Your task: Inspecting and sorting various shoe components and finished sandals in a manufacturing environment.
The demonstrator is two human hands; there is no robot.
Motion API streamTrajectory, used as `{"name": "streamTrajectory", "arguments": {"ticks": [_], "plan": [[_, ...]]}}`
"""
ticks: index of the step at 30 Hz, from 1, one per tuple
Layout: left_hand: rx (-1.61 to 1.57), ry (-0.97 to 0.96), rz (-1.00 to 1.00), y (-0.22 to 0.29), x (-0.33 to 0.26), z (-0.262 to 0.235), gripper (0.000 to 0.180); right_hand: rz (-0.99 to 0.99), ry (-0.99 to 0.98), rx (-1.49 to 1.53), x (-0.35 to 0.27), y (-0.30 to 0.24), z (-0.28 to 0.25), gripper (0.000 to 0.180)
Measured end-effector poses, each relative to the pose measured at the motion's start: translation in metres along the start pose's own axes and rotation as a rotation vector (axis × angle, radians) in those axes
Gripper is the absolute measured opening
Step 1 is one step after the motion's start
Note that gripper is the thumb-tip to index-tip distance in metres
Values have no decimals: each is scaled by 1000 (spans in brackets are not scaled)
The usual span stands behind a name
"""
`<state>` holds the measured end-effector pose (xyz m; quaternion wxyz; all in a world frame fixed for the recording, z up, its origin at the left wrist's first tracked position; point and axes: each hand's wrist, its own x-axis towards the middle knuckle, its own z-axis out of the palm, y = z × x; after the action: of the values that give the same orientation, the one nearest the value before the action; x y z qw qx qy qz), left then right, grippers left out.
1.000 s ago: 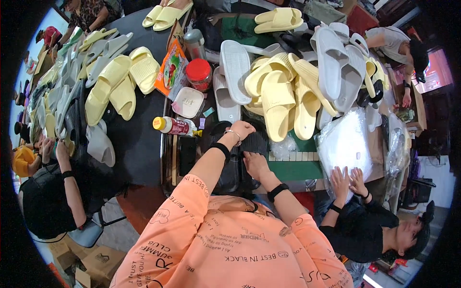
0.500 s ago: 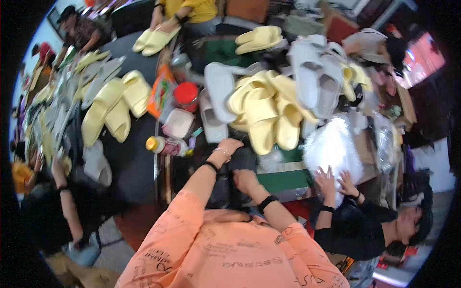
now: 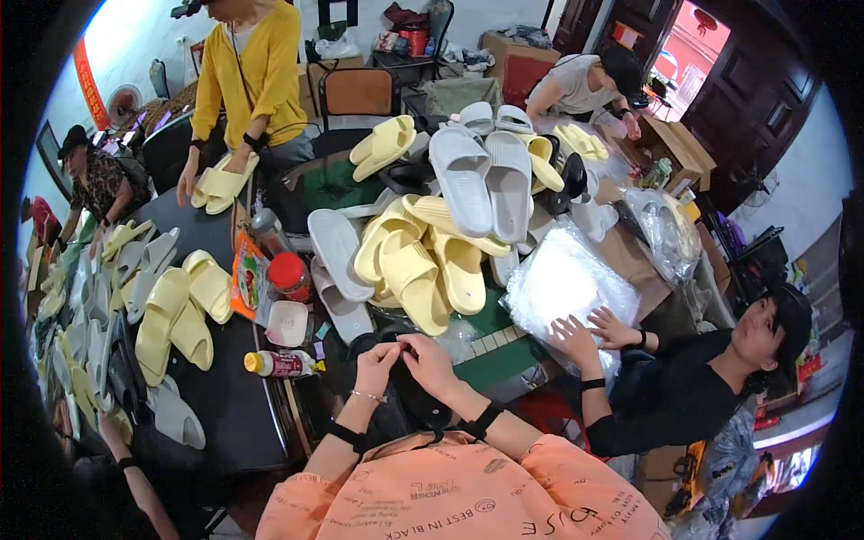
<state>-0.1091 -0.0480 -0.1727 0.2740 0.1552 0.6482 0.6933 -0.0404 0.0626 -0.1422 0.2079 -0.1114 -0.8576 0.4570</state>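
Note:
My left hand (image 3: 378, 364) and my right hand (image 3: 429, 363) are close together at the near side of the table, thumbs and fingers pinched. Whatever they pinch is too small or hidden to make out. Under and around them lie dark black slippers (image 3: 423, 405), partly covered by my hands and wrists. Just beyond my left hand is a grey slipper (image 3: 342, 306). Farther out, a pile holds yellow slippers (image 3: 414, 274) and grey slippers (image 3: 462, 175).
Left of my hands stand a bottle with a yellow cap (image 3: 277, 364), a white tub (image 3: 288, 323) and a red-lidded jar (image 3: 289, 273). At right, a co-worker's hands (image 3: 589, 337) rest on clear plastic bags (image 3: 567, 283). Across the table, a person in yellow handles yellow slippers (image 3: 220, 187).
My view has tilted up, showing more of the room. My hands, apart before, have come together, both pinched. The co-worker's hands stay on the plastic bags.

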Motion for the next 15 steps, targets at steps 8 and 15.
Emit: {"name": "streamTrajectory", "arguments": {"ticks": [8, 15], "plan": [[287, 187, 96, 33, -36, -2, 13, -98, 39, -136, -4, -3, 26, 23], [163, 297, 356, 13, -43, 10, 19, 113, -4, 11, -16, -30, 1, 11]]}}
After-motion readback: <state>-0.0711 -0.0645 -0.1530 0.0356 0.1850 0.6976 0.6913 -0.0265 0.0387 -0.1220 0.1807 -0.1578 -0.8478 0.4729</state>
